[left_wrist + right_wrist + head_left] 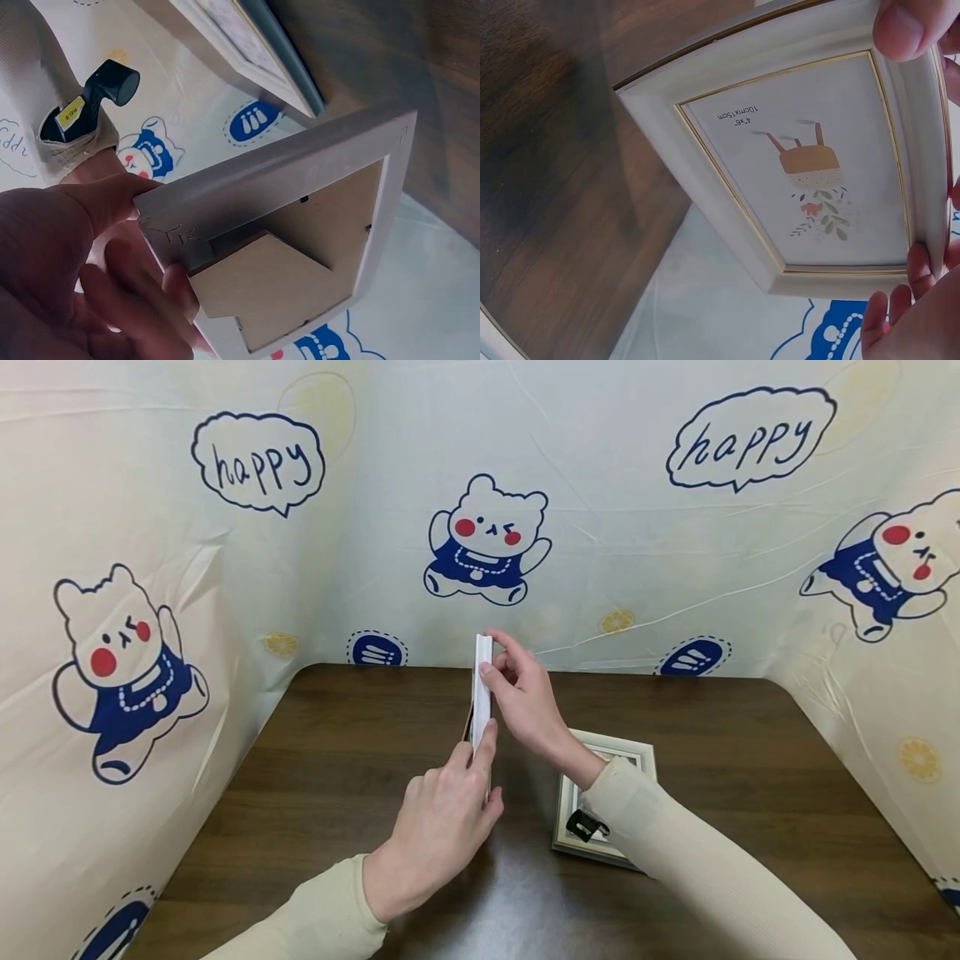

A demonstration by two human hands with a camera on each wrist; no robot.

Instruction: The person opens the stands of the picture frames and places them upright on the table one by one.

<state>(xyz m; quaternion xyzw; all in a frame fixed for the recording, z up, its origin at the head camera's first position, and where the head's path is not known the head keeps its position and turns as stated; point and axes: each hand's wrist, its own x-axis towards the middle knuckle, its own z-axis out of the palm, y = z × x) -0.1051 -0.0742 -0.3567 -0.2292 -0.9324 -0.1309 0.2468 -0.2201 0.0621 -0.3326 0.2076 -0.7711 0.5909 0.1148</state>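
A white picture frame (483,681) stands upright, edge-on to me, between both hands above the table. My left hand (442,814) grips its near lower part, index finger laid along the edge. With thumb and fingers, my right hand (525,693) holds the far upper end. In the left wrist view the frame's brown backing (345,217) shows, with a stand flap (259,277) on it. Facing the right wrist camera is the front, where a gold inner border surrounds a printed insert (810,165) with a plant picture and size lettering.
Under my right forearm, another pale picture frame (615,740) lies on the dark wooden table (300,793). A printed cloth (600,552) with cartoon bears hangs behind the table and along both sides. A black clip-like device (587,825) sits at my right cuff.
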